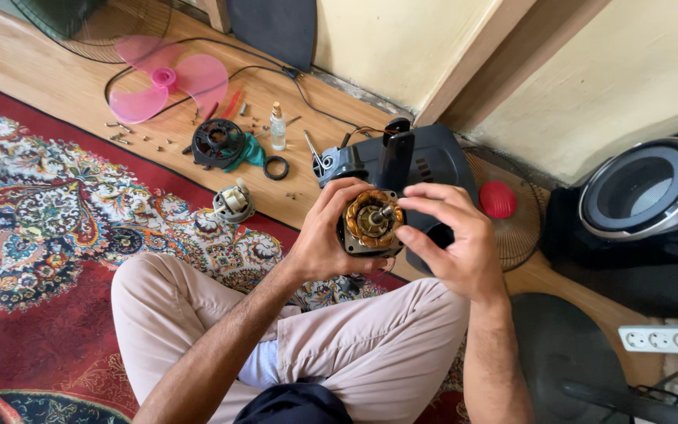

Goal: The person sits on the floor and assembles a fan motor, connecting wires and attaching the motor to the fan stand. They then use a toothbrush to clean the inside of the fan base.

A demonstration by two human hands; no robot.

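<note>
Scene: A person sits cross-legged on a patterned red carpet (pixel 49 235) beside a wooden floor (pixel 56 86) strewn with fan parts.
Left hand: The left hand (pixel 325 235) is wrapped around a fan motor (pixel 370 224), its copper windings facing up, held above the lap.
Right hand: The right hand (pixel 449 235) pinches the motor's shaft (pixel 384 210) between thumb and forefinger, fingers narrow.
Step in hand: By the look of it, checking how the shaft turns on the stripped motor.
Next move: Would call for a steady left grip and a light twist of the shaft, kept clear of the windings.
Around: A pink fan blade (pixel 168 78), a black motor cover (pixel 217 143), a small glass bottle (pixel 278 126), a screwdriver (pixel 312 151) and the dark fan housing (pixel 410 161) lie on the floor; loose screws (pixel 131 137) are scattered near the carpet's edge.
</note>
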